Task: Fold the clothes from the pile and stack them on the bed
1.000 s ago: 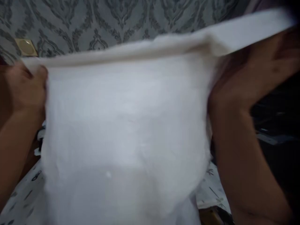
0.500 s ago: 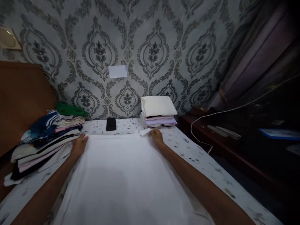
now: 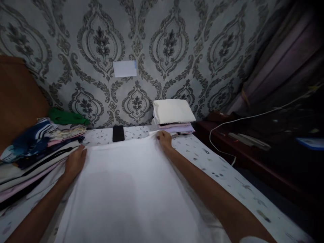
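Note:
A large white cloth lies spread out over the patterned sheet, its lower part running out of view. My left hand is closed on its far left corner. At the far right corner, the fingers of my right hand pinch the cloth, where the edge is slightly raised. Just beyond my right hand sits a stack of folded fabric, cream on top with lilac and pink layers below. A black phone rests flat past the cloth's far edge.
Piled clothes stand at the left, with a green garment behind. A brown headboard rises there. On the right are a dark red ledge, a white cable and a curtain. Patterned wallpaper stands behind.
The view has shifted closer. My right hand has lifted the far right corner a little, and the flap that was folded there now lies along the edge. Both hands keep their hold.

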`<action>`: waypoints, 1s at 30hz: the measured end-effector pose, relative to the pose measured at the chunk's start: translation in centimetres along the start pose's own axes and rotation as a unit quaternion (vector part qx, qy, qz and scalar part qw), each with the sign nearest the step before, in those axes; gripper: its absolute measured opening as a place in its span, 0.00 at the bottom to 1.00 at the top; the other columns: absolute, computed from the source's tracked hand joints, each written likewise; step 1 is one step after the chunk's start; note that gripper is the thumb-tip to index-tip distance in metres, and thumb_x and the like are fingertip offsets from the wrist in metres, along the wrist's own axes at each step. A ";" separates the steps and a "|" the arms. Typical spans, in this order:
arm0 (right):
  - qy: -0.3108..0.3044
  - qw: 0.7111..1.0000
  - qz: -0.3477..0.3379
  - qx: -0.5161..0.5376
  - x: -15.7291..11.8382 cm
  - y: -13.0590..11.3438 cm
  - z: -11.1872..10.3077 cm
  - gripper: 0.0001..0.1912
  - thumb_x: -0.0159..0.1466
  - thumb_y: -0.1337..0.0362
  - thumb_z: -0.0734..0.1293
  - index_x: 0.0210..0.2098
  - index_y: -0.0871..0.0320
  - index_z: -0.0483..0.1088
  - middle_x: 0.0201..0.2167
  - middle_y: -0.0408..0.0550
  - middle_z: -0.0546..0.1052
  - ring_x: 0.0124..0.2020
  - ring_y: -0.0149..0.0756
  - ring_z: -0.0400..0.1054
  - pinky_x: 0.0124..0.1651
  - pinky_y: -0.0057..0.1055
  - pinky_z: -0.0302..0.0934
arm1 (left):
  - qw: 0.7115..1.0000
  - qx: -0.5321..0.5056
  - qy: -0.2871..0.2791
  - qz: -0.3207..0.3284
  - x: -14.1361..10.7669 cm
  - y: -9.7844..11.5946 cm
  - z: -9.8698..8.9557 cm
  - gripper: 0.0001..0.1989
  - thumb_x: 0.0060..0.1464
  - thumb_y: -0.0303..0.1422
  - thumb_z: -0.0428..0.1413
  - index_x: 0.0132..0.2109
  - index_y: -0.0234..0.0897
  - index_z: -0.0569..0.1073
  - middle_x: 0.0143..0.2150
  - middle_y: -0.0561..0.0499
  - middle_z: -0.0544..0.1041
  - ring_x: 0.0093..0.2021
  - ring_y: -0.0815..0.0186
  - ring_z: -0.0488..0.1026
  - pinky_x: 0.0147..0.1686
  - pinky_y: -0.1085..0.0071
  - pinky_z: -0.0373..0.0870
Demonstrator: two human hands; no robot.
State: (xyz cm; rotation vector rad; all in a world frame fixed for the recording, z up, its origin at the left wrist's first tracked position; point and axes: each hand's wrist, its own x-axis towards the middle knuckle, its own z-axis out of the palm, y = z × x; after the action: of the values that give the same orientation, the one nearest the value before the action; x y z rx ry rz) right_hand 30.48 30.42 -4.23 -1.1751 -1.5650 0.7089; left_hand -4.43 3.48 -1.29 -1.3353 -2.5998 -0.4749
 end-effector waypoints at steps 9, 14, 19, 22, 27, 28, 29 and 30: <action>-0.085 0.965 -0.058 -0.240 -2.7 -4.1 0.5 0.25 0.63 0.61 0.63 0.59 0.56 0.66 0.57 0.55 0.71 0.52 0.49 0.68 0.53 0.41 0.61 | 0.990 0.103 -0.093 -0.003 -0.7 1.5 -0.8 0.22 0.67 0.35 0.38 0.56 0.34 0.70 0.44 0.36 0.81 0.45 0.48 0.79 0.39 0.61 0.71; -0.272 0.887 -0.154 -0.341 -0.3 -6.4 3.6 0.27 0.58 0.74 0.64 0.56 0.55 0.70 0.58 0.55 0.71 0.51 0.46 0.70 0.51 0.37 0.63 | 0.989 0.106 -0.101 0.001 -0.9 1.4 -0.6 0.22 0.66 0.36 0.39 0.55 0.35 0.72 0.45 0.36 0.81 0.44 0.47 0.79 0.38 0.60 0.71; -0.278 0.890 -0.125 -0.340 2.9 -6.1 5.3 0.13 0.52 0.77 0.67 0.36 0.62 0.75 0.36 0.53 0.79 0.40 0.41 0.73 0.45 0.33 0.64 | 0.988 0.116 -0.100 0.014 -0.8 1.3 -0.5 0.21 0.67 0.35 0.38 0.55 0.34 0.71 0.44 0.36 0.81 0.43 0.48 0.79 0.39 0.60 0.71; -0.209 0.915 -0.121 -0.323 4.5 -5.9 4.8 0.11 0.61 0.72 0.61 0.40 0.60 0.74 0.36 0.52 0.79 0.39 0.39 0.72 0.43 0.31 0.65 | 0.988 0.104 -0.107 0.023 -0.7 1.2 -0.5 0.21 0.67 0.34 0.38 0.55 0.32 0.71 0.46 0.35 0.80 0.45 0.47 0.79 0.40 0.59 0.71; -0.113 0.940 -0.092 -0.308 4.6 -4.6 3.9 0.18 0.65 0.69 0.54 0.47 0.60 0.71 0.38 0.53 0.78 0.42 0.43 0.71 0.46 0.37 0.66 | 0.989 0.092 -0.119 0.008 -0.6 1.3 -0.5 0.21 0.67 0.33 0.38 0.55 0.33 0.71 0.47 0.35 0.80 0.45 0.46 0.79 0.41 0.56 0.72; -0.111 0.941 -0.089 -0.307 4.1 -4.2 4.0 0.18 0.63 0.69 0.56 0.48 0.60 0.71 0.40 0.54 0.78 0.45 0.44 0.71 0.49 0.39 0.66 | 0.989 0.094 -0.118 0.007 -0.6 1.3 -0.5 0.21 0.67 0.33 0.38 0.54 0.32 0.71 0.46 0.34 0.80 0.44 0.46 0.79 0.40 0.56 0.72; -0.114 0.942 -0.088 -0.304 3.4 -3.8 4.1 0.19 0.61 0.70 0.58 0.50 0.60 0.71 0.43 0.55 0.78 0.48 0.46 0.70 0.52 0.41 0.65 | 0.988 0.097 -0.118 0.003 -0.7 1.4 -0.6 0.21 0.66 0.33 0.38 0.54 0.32 0.71 0.45 0.34 0.80 0.43 0.46 0.79 0.40 0.55 0.72; -0.118 0.942 -0.090 -0.300 2.6 -3.5 4.3 0.22 0.60 0.71 0.59 0.52 0.61 0.70 0.47 0.57 0.77 0.52 0.47 0.68 0.55 0.42 0.63 | 0.988 0.099 -0.117 -0.001 -0.7 1.5 -0.6 0.21 0.66 0.32 0.38 0.54 0.31 0.71 0.44 0.33 0.80 0.42 0.46 0.79 0.39 0.55 0.72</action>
State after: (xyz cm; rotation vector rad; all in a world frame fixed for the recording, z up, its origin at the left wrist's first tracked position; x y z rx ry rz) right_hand 25.28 32.07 -1.60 -1.3887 -2.1527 0.2522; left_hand -2.82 3.54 -0.62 -1.3931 -2.7449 -0.0589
